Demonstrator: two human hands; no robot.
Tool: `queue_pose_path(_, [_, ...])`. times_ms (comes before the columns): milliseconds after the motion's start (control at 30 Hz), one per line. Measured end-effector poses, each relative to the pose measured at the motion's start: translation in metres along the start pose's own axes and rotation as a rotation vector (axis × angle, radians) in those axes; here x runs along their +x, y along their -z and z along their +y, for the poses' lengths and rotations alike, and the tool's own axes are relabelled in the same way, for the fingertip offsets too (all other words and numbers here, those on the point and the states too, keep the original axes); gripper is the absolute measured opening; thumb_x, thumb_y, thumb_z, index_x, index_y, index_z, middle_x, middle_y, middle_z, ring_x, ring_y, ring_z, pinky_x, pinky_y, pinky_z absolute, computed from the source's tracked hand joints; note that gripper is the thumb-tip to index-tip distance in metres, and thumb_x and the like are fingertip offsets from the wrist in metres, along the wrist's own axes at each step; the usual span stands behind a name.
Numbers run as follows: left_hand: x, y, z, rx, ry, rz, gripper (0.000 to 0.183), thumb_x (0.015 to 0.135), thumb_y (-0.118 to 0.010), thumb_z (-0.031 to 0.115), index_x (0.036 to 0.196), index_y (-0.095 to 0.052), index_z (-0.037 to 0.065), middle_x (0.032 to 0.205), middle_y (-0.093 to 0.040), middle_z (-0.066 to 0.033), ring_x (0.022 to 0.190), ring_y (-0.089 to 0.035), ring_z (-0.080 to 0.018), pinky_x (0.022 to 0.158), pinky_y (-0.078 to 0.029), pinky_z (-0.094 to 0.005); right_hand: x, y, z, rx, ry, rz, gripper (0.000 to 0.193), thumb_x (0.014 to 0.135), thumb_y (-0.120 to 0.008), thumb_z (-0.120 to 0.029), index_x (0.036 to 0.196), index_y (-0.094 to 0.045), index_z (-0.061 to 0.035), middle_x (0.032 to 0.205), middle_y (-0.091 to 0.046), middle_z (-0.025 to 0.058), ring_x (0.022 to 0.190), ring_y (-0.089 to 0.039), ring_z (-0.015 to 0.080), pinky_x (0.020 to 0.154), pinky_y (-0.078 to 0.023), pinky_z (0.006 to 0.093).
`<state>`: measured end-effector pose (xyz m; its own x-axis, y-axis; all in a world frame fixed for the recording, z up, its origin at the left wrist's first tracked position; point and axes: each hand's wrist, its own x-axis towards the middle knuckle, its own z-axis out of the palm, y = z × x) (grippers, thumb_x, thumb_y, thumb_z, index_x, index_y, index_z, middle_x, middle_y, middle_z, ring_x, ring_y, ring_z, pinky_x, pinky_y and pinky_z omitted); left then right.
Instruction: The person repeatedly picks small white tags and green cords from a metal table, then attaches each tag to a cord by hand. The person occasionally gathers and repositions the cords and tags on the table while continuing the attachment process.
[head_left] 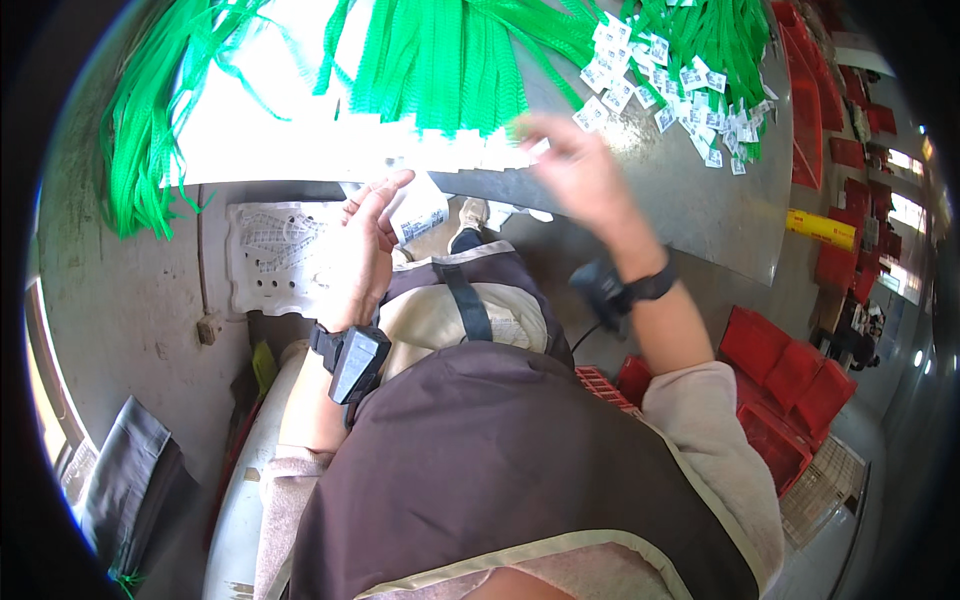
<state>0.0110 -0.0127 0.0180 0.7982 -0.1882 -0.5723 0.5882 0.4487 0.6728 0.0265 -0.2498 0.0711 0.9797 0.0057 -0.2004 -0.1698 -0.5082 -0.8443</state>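
Observation:
Bundles of green mesh netting strips [430, 75] lie side by side on a metal table, with white labels along their near ends. At the table's near edge my left hand [362, 255] pinches a white printed label strip [420, 208] that hangs down below the edge. My right hand [580, 175] is raised at the right end of the row, its fingers closed around a small white label [539, 149] beside the green strips; motion blurs it a little. To the right lies another heap of green mesh with many small printed labels [620, 95].
A loose green mesh bundle [145, 130] hangs over the table's left side. Below the table stands a white plastic crate [275, 250]. Red bins [775, 365] are stacked at the right, and a grey stool-like tank [240, 500] is beside my left arm.

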Motion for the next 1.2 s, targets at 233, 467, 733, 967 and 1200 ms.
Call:
queue_pose_path(233, [0.002,-0.001,-0.005,0.051,-0.029,0.053,0.029,0.088,-0.054,0.014,0.109,-0.06,-0.005,0.103,-0.064,-0.0102,0.086,-0.064,-0.0138,0.075,-0.051,-0.0251,-0.029,-0.079,0.022,0.218,0.095,-0.071,0.01,0.079,-0.066,-0.005,0.089,-0.066,-0.0015,0.08,-0.061,0.0023,0.066,-0.05,0.007,0.059,-0.041,0.0218])
queue_pose_path(467, [0.014,0.011,-0.021,-0.009,-0.04,0.397,0.031,0.085,-0.06,0.018,0.106,-0.058,-0.004,0.104,-0.062,-0.0109,0.086,-0.064,-0.0171,0.073,-0.052,-0.0299,-0.007,-0.068,0.026,0.037,0.132,0.021,0.008,0.073,-0.068,-0.01,0.075,-0.063,-0.0042,0.096,-0.058,0.0072,0.08,-0.054,0.0177,0.07,-0.043,0.0297])
queue_pose_path(733, [0.01,0.024,-0.028,0.301,-0.148,0.334,0.031,0.082,-0.061,0.008,0.112,-0.058,0.0,0.099,-0.063,-0.0073,0.082,-0.06,-0.0124,0.075,-0.046,-0.0226,0.039,-0.092,0.084,-0.367,0.284,0.306,0.007,0.07,-0.069,-0.011,0.07,-0.063,-0.0075,0.087,-0.055,0.013,0.089,-0.048,0.0305,0.082,-0.039,0.04])
queue_pose_path(967, [-0.005,0.016,-0.018,0.221,-0.234,0.096,0.022,0.085,-0.053,0.004,0.104,-0.063,-0.003,0.099,-0.065,-0.0083,0.089,-0.059,-0.0104,0.079,-0.046,-0.0227,0.044,0.038,0.03,-0.33,0.026,0.287,0.036,0.075,-0.064,-0.005,0.11,-0.054,-0.0022,0.078,-0.062,0.0143,0.073,-0.062,0.0252,0.063,-0.048,0.0372])
queue_pose_path(1200, [-0.01,0.002,-0.002,-0.079,-0.072,-0.035,0.03,0.086,-0.048,0.011,0.11,-0.061,-0.003,0.112,-0.061,-0.0102,0.097,-0.057,-0.0146,0.084,-0.045,-0.0245,-0.003,-0.013,-0.001,-0.041,0.055,0.033,0.034,0.075,-0.068,-0.003,0.108,-0.06,-0.0031,0.094,-0.063,0.007,0.078,-0.058,0.0131,0.068,-0.047,0.027])
